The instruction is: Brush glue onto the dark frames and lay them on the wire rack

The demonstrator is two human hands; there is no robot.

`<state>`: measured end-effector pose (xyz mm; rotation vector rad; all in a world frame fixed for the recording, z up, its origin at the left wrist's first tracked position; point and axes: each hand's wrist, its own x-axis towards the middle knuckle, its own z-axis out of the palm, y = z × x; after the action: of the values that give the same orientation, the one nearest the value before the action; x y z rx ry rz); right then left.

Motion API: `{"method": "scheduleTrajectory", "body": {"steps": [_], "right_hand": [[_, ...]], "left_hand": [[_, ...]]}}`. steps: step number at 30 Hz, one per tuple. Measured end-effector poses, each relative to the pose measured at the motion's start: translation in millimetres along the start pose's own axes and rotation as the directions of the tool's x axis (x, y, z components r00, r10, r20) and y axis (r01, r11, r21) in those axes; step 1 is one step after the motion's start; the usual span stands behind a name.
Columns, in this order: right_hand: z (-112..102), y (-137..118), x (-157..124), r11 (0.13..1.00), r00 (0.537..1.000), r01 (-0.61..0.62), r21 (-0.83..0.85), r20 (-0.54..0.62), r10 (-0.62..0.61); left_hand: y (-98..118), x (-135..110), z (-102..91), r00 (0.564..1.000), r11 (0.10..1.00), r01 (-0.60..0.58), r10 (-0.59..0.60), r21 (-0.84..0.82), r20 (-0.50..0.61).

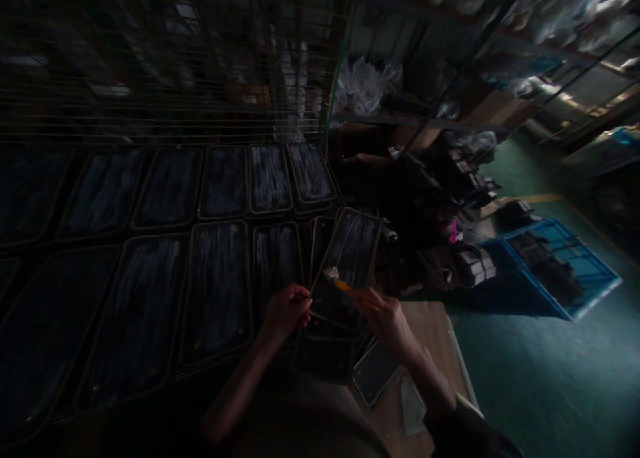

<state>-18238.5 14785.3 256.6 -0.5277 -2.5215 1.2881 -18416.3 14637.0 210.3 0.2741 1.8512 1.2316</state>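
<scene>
My right hand (385, 318) grips a brush by its yellow handle (357, 295). Its pale bristles (331, 273) touch or hover just over a dark rectangular panel (350, 251) with rounded corners and a light rim. Whitish streaks cover the panel's upper part, while the lower end looks darker. My left hand (289, 307) is closed at the panel's lower left edge, thumb and fingers pinching there. The panel lies tilted on other dark panels (323, 358), which show beneath it.
Rows of similar streaked panels (217, 285) lie to the left, before a wire mesh cage (200, 78). A wooden board (440, 351) carries a loose panel (376, 371) at right. Beyond are a blue crate (550, 271) on the green floor and shelves with plastic bags (367, 85).
</scene>
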Motion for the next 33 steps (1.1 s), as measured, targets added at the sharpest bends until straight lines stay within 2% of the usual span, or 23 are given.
{"method": "scheduleTrajectory", "body": {"steps": [5,10,12,14,16,18,21,24,29,33], "right_hand": [[9,-1,-34,0.968,0.991,-0.131,0.216,0.047,0.124],[-3,7,-39,0.899,0.971,-0.226,0.376,0.011,0.240],[-12,12,-30,0.912,0.959,-0.221,0.346,-0.094,0.268],[-19,17,-14,0.938,0.932,-0.191,0.288,-0.246,0.265],[-21,23,4,0.966,0.902,-0.148,0.210,-0.372,0.219],[-17,27,19,0.986,0.896,-0.105,0.127,-0.418,0.149],[-7,28,23,1.000,0.941,-0.019,-0.015,-0.339,0.012],[1,18,0,0.996,0.982,0.034,-0.085,-0.183,-0.049],[1,-3,-60,0.997,0.996,-0.080,0.018,-0.037,0.080],[-8,0,-85,0.959,0.973,-0.226,0.172,-0.002,0.230]], "left_hand": [[-4,-1,-1.7,0.999,0.999,-0.012,0.014,-0.043,0.037],[-9,1,-1.8,0.999,0.996,-0.051,0.052,-0.068,0.014],[-9,1,-1.4,0.998,0.998,-0.055,0.056,-0.038,0.023],[-7,0,-1.0,0.998,0.998,-0.065,0.065,-0.008,0.020],[-4,-2,-0.4,0.997,0.997,-0.075,0.075,-0.001,0.011],[-2,-3,0.3,0.997,0.997,-0.079,0.079,-0.013,0.007],[-2,-4,1.0,0.997,0.996,-0.077,0.076,-0.053,-0.014],[-5,-3,1.1,0.998,0.997,-0.057,0.056,-0.053,-0.026],[-11,-5,0.4,0.997,0.993,-0.081,0.081,-0.086,-0.005],[-12,-6,-0.5,0.995,0.993,-0.105,0.104,-0.061,-0.007]]}}
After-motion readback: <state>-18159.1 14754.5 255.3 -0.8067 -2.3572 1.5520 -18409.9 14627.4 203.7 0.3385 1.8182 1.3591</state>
